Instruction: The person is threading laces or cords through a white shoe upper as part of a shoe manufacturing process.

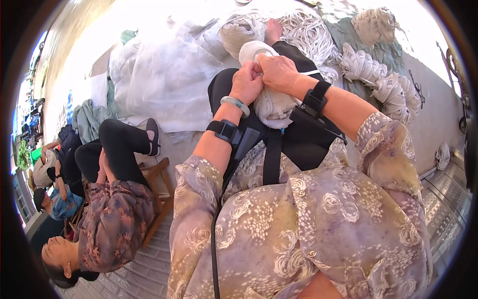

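A white shoe (274,105) lies across my lap, with its rounded toe pointing away from me. My left hand (246,83) and my right hand (279,74) meet over its middle, fingertips pinched close together. Both hands are closed, and whatever is between the fingers is too small and too covered to make out. A short white strand (312,73) shows beside my right wrist. Just beyond the toe sits a bundle of white cord or laces (242,34), and a loose heap of white laces (307,35) spreads next to it.
White bundles (366,65) lie on a green-grey sheet (343,34) at the right. Crumpled clear plastic (159,79) covers the ground at the left. A person (117,214) sits close on my left on a wooden stool (160,192), with others farther off.
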A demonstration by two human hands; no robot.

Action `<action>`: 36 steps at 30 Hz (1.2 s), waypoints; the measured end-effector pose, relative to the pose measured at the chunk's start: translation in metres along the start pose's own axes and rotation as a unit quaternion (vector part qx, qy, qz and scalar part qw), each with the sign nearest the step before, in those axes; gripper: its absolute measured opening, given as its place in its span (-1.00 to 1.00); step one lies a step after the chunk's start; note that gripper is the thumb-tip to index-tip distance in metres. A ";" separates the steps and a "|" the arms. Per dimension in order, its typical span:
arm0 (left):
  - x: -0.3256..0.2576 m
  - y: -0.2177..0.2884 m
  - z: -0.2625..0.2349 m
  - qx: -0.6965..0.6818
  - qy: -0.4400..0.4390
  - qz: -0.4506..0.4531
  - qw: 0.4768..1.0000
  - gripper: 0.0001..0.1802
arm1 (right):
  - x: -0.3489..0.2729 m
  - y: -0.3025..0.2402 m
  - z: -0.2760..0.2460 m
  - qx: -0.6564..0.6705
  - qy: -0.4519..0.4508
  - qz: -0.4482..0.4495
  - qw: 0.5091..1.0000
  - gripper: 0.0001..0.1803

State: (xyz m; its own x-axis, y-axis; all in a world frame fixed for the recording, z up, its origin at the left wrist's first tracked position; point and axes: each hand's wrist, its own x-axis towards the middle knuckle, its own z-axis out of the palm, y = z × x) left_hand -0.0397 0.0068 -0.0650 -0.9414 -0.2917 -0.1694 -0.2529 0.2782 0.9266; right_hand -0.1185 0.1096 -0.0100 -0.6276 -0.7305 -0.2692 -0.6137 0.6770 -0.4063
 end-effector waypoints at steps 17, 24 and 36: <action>-0.021 0.011 0.010 0.159 0.094 0.186 0.965 -0.72 | -0.010 0.054 -0.004 0.244 -0.022 0.065 0.967 -0.91; -0.027 0.017 0.011 0.179 0.097 0.171 0.964 -0.75 | 0.009 0.054 -0.016 0.336 -0.171 0.128 0.917 -0.93; -0.005 0.028 -0.002 0.262 0.002 0.078 0.962 -0.89 | 0.010 0.055 -0.014 0.355 -0.182 0.069 0.915 -0.87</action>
State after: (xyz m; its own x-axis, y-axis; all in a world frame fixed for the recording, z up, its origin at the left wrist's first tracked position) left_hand -0.0418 0.0137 -0.0374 -0.9765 -0.2117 -0.0402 -0.1873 0.7414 0.6444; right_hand -0.1648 0.1408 -0.0229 -0.3955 -0.7114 -0.5810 0.0054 0.6307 -0.7760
